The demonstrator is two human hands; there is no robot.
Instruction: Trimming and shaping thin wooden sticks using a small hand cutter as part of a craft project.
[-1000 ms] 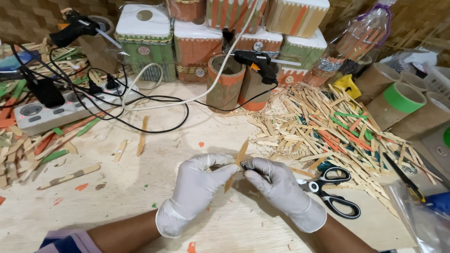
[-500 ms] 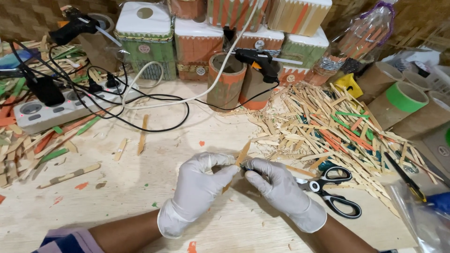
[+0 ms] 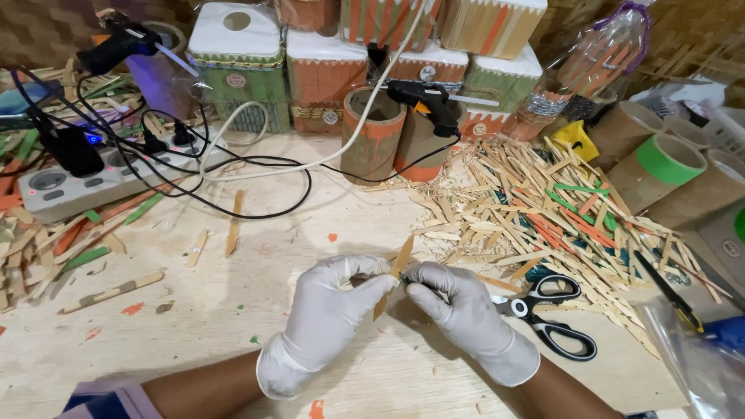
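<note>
Wooden stick (image 3: 397,268): flat, pale craft stick, tilted, held above the table (image 3: 233,326) near the middle of its front edge. Upper end points up and right; lower end shows below the fingers.

Left hand (image 3: 330,314): white glove, fingers closed on the stick from the left, thumb and fingertips pinching it.

Right hand (image 3: 458,306): white glove, fingers curled shut around a thin dark tool whose kind cannot be told, its tip touching the stick's middle.

Scissors (image 3: 547,314): black handles, lying flat just beside the right hand, toward the right front of the table.

Stick pile (image 3: 543,209): loose heap of plain, green and orange sticks, right half of the table.

Glue gun (image 3: 423,101): black, resting on cardboard tubes (image 3: 372,143) at the back middle, black cord trailing left.

Power strip (image 3: 93,182): grey, left side, plugs and tangled cords on it.

Second glue gun (image 3: 116,46): back left corner.

Decorated boxes (image 3: 326,66): stick-clad, white lids, along the back edge.

Tape rolls (image 3: 667,159): brown with green, right edge.

Single sticks (image 3: 233,225): scattered left of centre.
</note>
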